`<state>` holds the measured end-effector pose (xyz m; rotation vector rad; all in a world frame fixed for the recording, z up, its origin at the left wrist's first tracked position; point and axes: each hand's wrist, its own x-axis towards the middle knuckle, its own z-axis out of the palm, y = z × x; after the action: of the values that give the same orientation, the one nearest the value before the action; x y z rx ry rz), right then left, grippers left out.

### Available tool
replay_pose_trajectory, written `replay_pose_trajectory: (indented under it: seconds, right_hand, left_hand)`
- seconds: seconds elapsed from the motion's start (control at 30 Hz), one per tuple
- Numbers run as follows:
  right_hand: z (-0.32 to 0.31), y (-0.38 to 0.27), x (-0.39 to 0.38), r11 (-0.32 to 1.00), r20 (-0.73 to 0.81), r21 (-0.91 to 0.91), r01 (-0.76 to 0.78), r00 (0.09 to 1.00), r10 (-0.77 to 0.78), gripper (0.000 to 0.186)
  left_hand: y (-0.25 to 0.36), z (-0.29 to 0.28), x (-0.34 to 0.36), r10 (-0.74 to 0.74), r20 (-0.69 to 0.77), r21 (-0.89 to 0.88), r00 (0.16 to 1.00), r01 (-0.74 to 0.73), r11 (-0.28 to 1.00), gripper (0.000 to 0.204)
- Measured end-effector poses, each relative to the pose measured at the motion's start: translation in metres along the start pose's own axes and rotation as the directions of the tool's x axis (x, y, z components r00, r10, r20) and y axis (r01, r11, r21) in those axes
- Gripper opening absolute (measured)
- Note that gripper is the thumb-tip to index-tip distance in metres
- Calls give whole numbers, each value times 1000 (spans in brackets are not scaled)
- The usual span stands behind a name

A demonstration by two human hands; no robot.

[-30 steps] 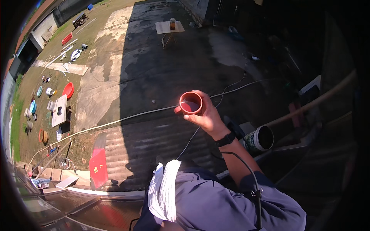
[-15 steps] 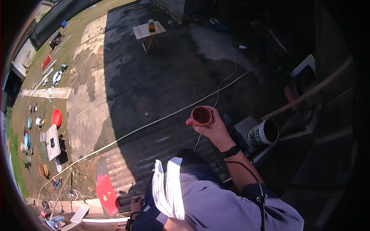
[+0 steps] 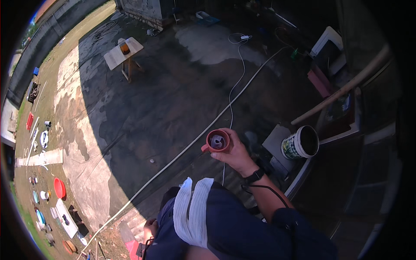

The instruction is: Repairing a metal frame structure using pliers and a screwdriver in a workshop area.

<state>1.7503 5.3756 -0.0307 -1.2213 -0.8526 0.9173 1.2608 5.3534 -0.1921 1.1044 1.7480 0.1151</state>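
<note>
My right hand [image 3: 232, 149] is wrapped round a red mug [image 3: 218, 141] with liquid in it, held out in front of me with its handle pointing left. My left hand [image 3: 151, 227] hangs low at my left side, partly behind my body, with curled fingers; what it holds, if anything, is hidden. A white towel [image 3: 195, 216] hangs over my dark clothing between my two arms. Right of the mug stand a white patterned bucket [image 3: 291, 145] and a pale board [image 3: 274, 143].
A small folding table [image 3: 112, 58] with an amber jar [image 3: 125, 49] stands ahead. A hose [image 3: 195, 134] and a thin cord [image 3: 232, 108] cross the concrete. Basins, including a red one [image 3: 60, 187], lie along the left. A wooden pole [image 3: 338, 91] leans at the right, beside a dark frame.
My view has swung toward the right, so the yard's items sit lower and farther left. The mug has moved down in the picture, still in my right hand. My left hand has come into view.
</note>
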Motion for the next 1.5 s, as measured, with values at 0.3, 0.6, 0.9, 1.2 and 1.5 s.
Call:
replay_pose_trajectory:
  seconds: [0.3, 0.6, 0.9, 1.2, 1.5]
  right_hand:
    - [-57, 52, 155, 996, -207, 86, -29, 977, 46, 70]
    - [-126, 84, 340, 994, -408, 102, -41, 910, 79, 66]
    - [-229, 116, 577, 999, -461, -10, 35, 886, -36, 68]
    - [-293, 83, 776, 994, -458, 44, 104, 886, -72, 67]
    - [-355, 88, 944, 993, -551, 50, 105, 832, -60, 65]
  left_hand:
    - [168, 25, 189, -53, 126, 13, 991, 52, 999, 32]
    - [391, 54, 370, -21, 229, -58, 973, 36, 998, 31]
    - [603, 126, 515, -7, 208, -21, 978, 12, 1000, 31]
    - [773, 170, 595, 29, 210, 185, 977, -69, 980, 31]
    - [994, 243, 750, 51, 333, 57, 942, -74, 996, 32]
